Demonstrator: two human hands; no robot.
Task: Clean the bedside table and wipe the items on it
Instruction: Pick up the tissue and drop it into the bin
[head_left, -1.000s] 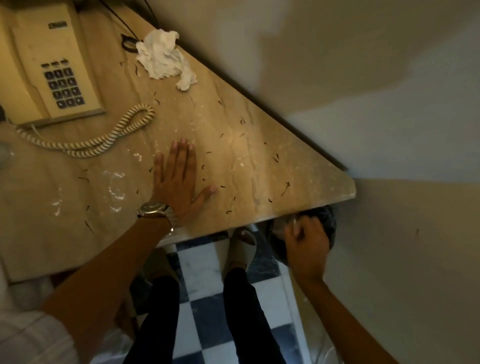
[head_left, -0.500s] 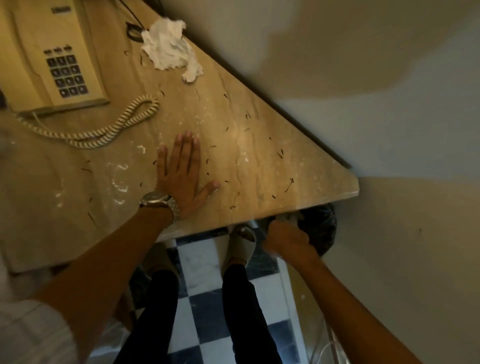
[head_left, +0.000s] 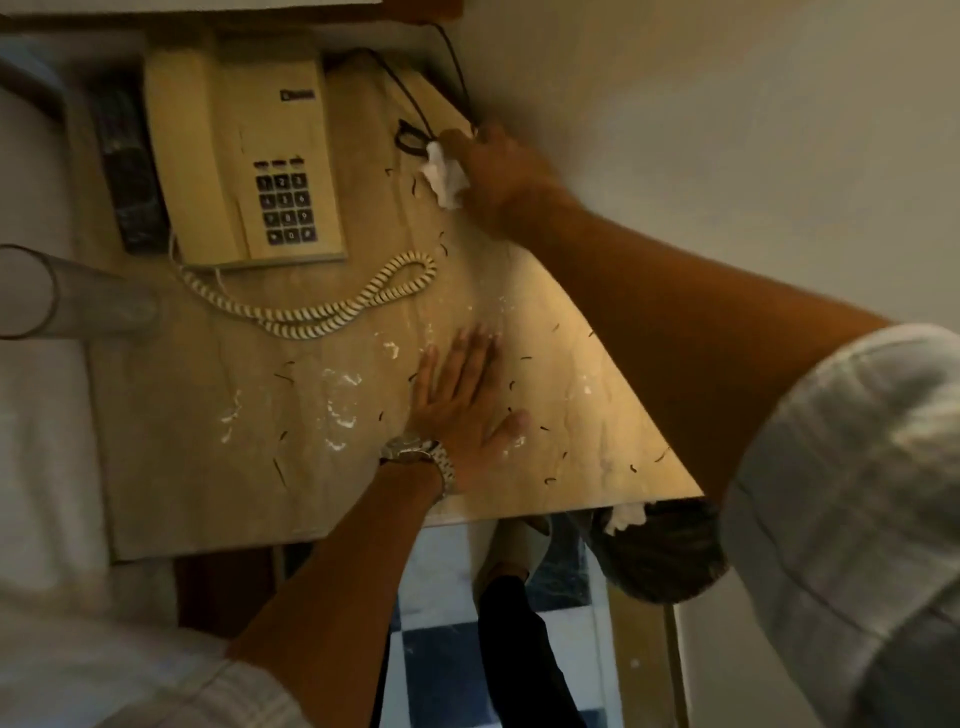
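The bedside table (head_left: 197, 467) is littered with dark specks and white smears. The telephone (head_left: 244, 156) sits at its far left, the coiled cord (head_left: 332, 306) just in front of it. Right of the telephone, by the wall, the right hand (head_left: 498, 171) has its fingers closed around a crumpled white tissue (head_left: 445, 176). Nearer than the cord, the left hand (head_left: 462, 410) lies flat on the tabletop, fingers spread.

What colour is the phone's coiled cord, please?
The coiled cord is cream with darker stripes, seen from the head view.
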